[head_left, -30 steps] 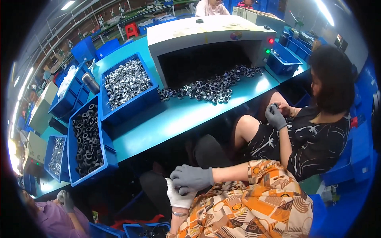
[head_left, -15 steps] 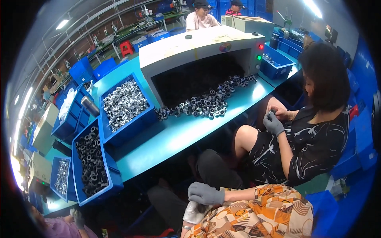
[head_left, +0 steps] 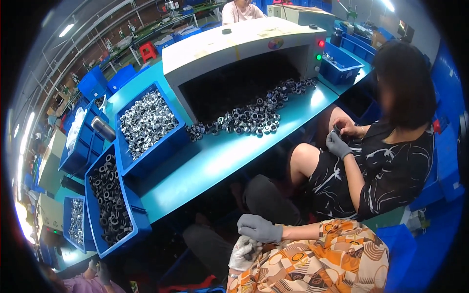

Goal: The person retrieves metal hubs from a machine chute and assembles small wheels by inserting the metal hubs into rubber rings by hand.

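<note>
Both my hands meet over my lap, in front of my orange patterned top. My right hand [head_left: 259, 228], in a grey glove, is curled closed and lies over the left. Just beneath it, my left hand [head_left: 244, 253] wears a whitish glove and has its fingers bent in. Whatever lies between them is covered by the gloves and too small to make out. My grey-trousered knees [head_left: 271, 198] reach toward the table edge. Nearest on the table side is a blue bin [head_left: 141, 220] of black rings [head_left: 110, 202].
A blue bin [head_left: 181, 137] of shiny metal rings stands on the turquoise table [head_left: 195, 171]. More rings [head_left: 254, 119] lie heaped before a white box-shaped machine [head_left: 234, 46] with a dark opening. At right sits a co-worker [head_left: 386, 161] handling a small piece; another person [head_left: 90, 283] is at lower left.
The view has shifted slightly. My right hand's fingers have curled in more, and it has risen a little off the left hand, whose bent fingers now show more.
</note>
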A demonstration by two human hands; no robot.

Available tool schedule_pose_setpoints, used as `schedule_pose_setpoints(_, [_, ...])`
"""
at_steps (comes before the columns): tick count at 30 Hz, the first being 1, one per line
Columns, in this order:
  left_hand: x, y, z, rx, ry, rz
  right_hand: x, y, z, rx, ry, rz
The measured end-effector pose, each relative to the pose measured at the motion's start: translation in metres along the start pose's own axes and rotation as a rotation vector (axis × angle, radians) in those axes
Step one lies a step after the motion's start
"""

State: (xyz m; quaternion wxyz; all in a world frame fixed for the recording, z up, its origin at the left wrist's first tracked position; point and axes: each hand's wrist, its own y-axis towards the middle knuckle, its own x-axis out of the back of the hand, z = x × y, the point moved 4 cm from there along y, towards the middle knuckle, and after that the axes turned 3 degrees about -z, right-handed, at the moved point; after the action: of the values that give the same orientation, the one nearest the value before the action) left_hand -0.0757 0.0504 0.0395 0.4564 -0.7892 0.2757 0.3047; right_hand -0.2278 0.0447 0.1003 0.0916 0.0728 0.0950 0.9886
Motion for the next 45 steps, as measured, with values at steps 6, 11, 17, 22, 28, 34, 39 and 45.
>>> schedule_pose_setpoints(6, [0.006, 0.001, 0.001, 0.098, -0.174, -0.163, -0.010, -0.002, 0.010, 0.232, -0.207, 0.120])
schedule_pose_setpoints(11, [-0.014, -0.003, -0.007, 0.052, -0.052, -0.071, -0.019, -0.004, 0.014, 0.326, -0.378, 0.215])
schedule_pose_setpoints(17, [-0.018, -0.023, -0.015, -0.069, 0.360, 0.019, -0.025, -0.012, 0.015, 0.389, -0.365, 0.265])
schedule_pose_setpoints(22, [-0.026, -0.042, -0.017, -0.107, 0.132, 0.185, -0.029, -0.014, 0.012, 0.360, -0.370, 0.283])
schedule_pose_setpoints(28, [-0.012, -0.010, -0.011, 0.059, -0.082, -0.174, -0.031, -0.013, 0.008, 0.368, -0.408, 0.225])
schedule_pose_setpoints(34, [0.003, -0.005, -0.007, 0.080, -0.256, -0.148, -0.027, -0.017, 0.005, 0.340, -0.412, 0.127])
schedule_pose_setpoints(39, [0.000, -0.004, -0.012, -0.034, -0.312, -0.054, -0.022, -0.022, 0.003, 0.298, -0.423, 0.151])
schedule_pose_setpoints(45, [-0.009, -0.008, -0.014, -0.106, -0.519, -0.075, -0.020, -0.028, -0.002, 0.350, -0.308, 0.078])
